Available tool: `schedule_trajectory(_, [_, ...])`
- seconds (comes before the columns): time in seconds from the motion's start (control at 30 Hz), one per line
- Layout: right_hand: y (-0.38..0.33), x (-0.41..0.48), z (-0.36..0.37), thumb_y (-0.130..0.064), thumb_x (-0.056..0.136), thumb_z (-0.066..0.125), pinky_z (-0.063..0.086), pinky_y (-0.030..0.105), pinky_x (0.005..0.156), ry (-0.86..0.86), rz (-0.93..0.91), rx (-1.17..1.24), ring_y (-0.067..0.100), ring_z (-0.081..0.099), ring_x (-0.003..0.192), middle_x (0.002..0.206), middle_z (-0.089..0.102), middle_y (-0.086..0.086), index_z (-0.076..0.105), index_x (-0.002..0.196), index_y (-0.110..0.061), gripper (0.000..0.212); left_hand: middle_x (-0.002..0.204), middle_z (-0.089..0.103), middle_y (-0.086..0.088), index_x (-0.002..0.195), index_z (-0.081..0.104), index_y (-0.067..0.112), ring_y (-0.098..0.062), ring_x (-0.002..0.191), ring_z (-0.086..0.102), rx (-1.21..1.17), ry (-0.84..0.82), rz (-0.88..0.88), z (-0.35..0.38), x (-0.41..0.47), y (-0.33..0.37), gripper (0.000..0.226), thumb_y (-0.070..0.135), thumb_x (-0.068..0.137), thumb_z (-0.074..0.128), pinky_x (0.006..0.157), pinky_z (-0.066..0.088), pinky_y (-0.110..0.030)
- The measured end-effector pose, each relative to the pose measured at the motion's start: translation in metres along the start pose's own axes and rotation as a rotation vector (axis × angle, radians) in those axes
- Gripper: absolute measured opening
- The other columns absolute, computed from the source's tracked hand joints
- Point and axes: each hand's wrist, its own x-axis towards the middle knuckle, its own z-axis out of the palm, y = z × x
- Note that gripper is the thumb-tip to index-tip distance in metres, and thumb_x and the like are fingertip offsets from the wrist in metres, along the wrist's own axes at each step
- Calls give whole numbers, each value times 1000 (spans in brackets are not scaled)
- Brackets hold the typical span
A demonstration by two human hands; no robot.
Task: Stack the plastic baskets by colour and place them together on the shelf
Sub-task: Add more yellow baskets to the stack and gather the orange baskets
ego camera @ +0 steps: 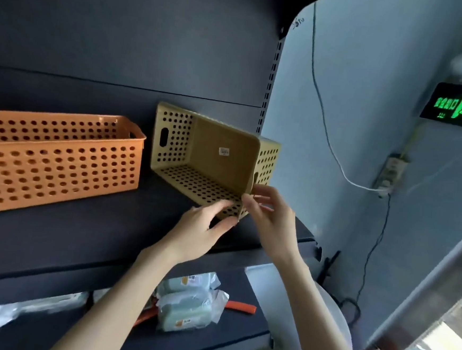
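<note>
Already the orange baskets (57,158) are sitting on the upper shelf (109,237) at the left, and they are looking like one basket nested inside another, though the left end is running out of the picture, so how many are there I cannot say. Just beside them, to the right, the yellow basket (206,156) is lying tipped on its side with the open mouth facing the person, and a second yellow basket (267,161) is showing behind its right edge. The left hand (203,228) is reaching to the lower front corner with the fingers spread apart and curved, touching the rim but not clamping it as far as I can tell. The right hand (271,214) is pinching the same corner from the right side, fingers together on the rim. I am judging that the orange part is done, while the yellow baskets are yet needing to be turned upright and nested. The lower shelf, with its packets (189,304), is partly hidden by the arms.
</note>
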Motion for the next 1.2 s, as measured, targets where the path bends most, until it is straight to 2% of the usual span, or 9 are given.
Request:
schedule_trajectory(0.17, [25, 17, 2, -42, 88, 53, 52, 38, 82, -86, -99, 86, 23, 60, 93, 93, 67, -7, 62, 104, -29, 23, 138, 52, 8, 136, 47, 30, -16, 129, 44, 244, -30, -20, 13, 10, 2, 41, 40, 98, 38, 108, 29, -35])
schedule_trajectory(0.33, [39, 27, -8, -40, 93, 47, 49, 39, 74, -98, -107, 156, 30, 59, 86, 88, 63, 10, 59, 101, -28, 20, 131, 55, 19, 129, 55, 32, 3, 123, 45, 128, -27, -5, 13, 11, 8, 35, 38, 96, 45, 107, 32, -25])
schedule_trajectory(0.5, [47, 39, -19, -30, 98, 45, 38, 31, 62, 40, -32, 156, 25, 46, 70, 89, 55, 29, 49, 90, 0, 31, 137, 46, 7, 133, 48, 20, -2, 124, 39, 152, 354, -132, -16, 10, -5, 45, 31, 90, 57, 106, 27, -21])
schedule_trajectory(0.6, [52, 46, -22, -23, 98, 45, 37, 21, 63, 120, -16, 138, 21, 50, 75, 89, 58, 22, 52, 87, -6, 21, 145, 30, -11, 140, 32, 7, -22, 135, 26, 274, 614, -249, -40, 16, -19, 69, 28, 84, 66, 108, 20, -28])
schedule_trajectory(0.73, [58, 49, -20, -23, 98, 44, 34, 31, 70, 272, 39, 131, 27, 52, 84, 94, 59, 14, 49, 84, -18, 16, 147, 22, -13, 146, 15, 9, -28, 136, 25, 212, 646, -341, -49, 20, -31, 88, 30, 80, 70, 111, 25, -43])
schedule_trajectory(0.87, [59, 47, -18, -39, 93, 43, 47, 42, 77, 317, 75, 170, 27, 55, 89, 97, 61, 11, 48, 80, -29, 17, 144, 37, -5, 145, 14, 19, -23, 127, 43, 53, 641, -337, -49, 18, -35, 81, 31, 84, 66, 104, 37, -46])
schedule_trajectory(1.0, [62, 46, -21, -28, 96, 48, 49, 54, 87, 306, 124, 182, 21, 56, 100, 107, 60, 4, 50, 98, -26, 4, 125, 55, -4, 133, 34, 12, -24, 112, 54, 78, 667, -362, -51, 14, -35, 57, 27, 86, 64, 92, 44, -39])
schedule_trajectory(1.1, [63, 49, -22, -19, 94, 51, 51, 54, 87, 220, 164, 204, 22, 62, 100, 104, 63, -5, 44, 107, -33, 20, 110, 60, -1, 112, 40, 18, -23, 98, 59, 77, 688, -342, -48, 9, -33, 36, 20, 86, 64, 77, 44, -34])
schedule_trajectory(1.2, [62, 49, -22, -18, 91, 55, 51, 52, 90, 154, 137, 173, 22, 65, 99, 114, 65, -4, 39, 119, -38, 38, 114, 60, -1, 117, 38, 19, -20, 99, 58, -34, 659, -335, -50, 6, -29, 42, 16, 85, 66, 75, 43, -28])
